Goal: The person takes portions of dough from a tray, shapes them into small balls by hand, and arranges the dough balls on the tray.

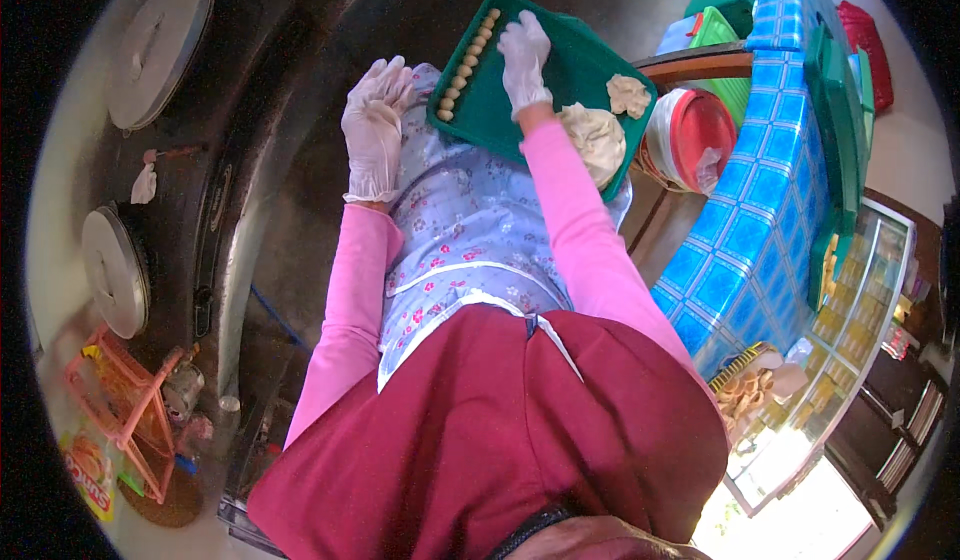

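A green tray (560, 35) lies over my lap, on a flowered apron (470, 205). Along its left side runs a row of small pale dough balls (470, 60). A large lump of soft dough (597, 145) rests at its near right corner, with a smaller dough piece (628, 96) beyond it. My right hand (524, 58), in a clear glove, is over the tray just right of the row's far end; its fingers are bent together and hide whatever is in them. Left of the tray my gloved left hand (374, 130) is raised, palm showing, fingers apart, holding nothing.
At the left are round metal lids (160, 50) on a dark stove top and an orange plastic basket (125, 420). A bucket with a red lid (700, 125) stands right of the tray, beside a table with a blue checked cloth (745, 190). A glass case (850, 330) is farther right.
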Motion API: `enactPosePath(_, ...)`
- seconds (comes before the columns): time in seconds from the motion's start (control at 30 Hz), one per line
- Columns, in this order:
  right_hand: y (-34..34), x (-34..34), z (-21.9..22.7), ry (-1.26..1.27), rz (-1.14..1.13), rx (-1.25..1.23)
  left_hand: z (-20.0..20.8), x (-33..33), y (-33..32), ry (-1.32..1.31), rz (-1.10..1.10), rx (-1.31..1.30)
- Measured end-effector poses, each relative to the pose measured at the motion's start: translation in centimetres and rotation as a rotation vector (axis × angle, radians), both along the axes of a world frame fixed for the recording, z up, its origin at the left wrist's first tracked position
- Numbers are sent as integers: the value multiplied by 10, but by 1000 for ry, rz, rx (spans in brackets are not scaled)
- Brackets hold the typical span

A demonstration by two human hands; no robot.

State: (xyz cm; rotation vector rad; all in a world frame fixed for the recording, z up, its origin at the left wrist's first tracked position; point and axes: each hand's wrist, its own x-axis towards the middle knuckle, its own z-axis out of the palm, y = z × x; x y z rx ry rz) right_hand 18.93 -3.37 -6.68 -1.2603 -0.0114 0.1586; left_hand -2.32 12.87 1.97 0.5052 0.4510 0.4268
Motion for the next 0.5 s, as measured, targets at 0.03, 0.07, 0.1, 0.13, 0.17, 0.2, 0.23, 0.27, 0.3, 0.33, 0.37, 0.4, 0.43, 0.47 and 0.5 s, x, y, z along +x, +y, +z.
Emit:
enactPosePath(0.03, 12, -28, 5, 23, 31, 9, -11, -9, 12, -69, -5, -116)
enactPosePath(0.07, 22, -73, 17, 164, 122, -28, -22, -21, 26, -124, 1, -201)
enactPosePath(0.1, 20, -106, 32, 287, 187, -76, -27, -23, 28, -118, 17, -198)
enactPosePath(0.13, 13, -123, 35, 334, 218, -47, -28, -16, 24, -234, -6, -307)
enactPosePath(0.17, 9, -137, 34, 384, 246, -16, -30, -9, 21, -346, -31, -417)
enactPosePath(0.2, 11, -148, 34, 390, 242, -7, -34, -4, 18, -399, -49, -457)
enactPosePath(0.23, 10, -154, 29, 393, 225, -2, -39, 2, 13, -398, -67, -463)
enactPosePath(0.27, 14, -155, 24, 397, 212, -20, -44, 7, 8, -430, -78, -505)
enactPosePath(0.3, 15, -153, 23, 392, 196, -19, -45, 14, 3, -464, -90, -547)
enactPosePath(0.33, 16, -151, 21, 428, 194, 3, -46, 17, -4, -412, -70, -517)
enactPosePath(0.37, 16, -150, 20, 463, 194, 25, -47, 18, -4, -414, -82, -520)
enactPosePath(0.4, 17, -151, 20, 458, 203, 16, -55, 15, -1, -508, -71, -595)
enactPosePath(0.43, 19, -153, 24, 460, 214, 19, -66, 7, 5, -598, -48, -664)
enactPosePath(0.47, 19, -154, 29, 513, 250, 34, -77, 0, 12, -623, -11, -670)
enactPosePath(0.5, 15, -151, 29, 558, 265, 46, -76, 3, 10, -626, -19, -672)
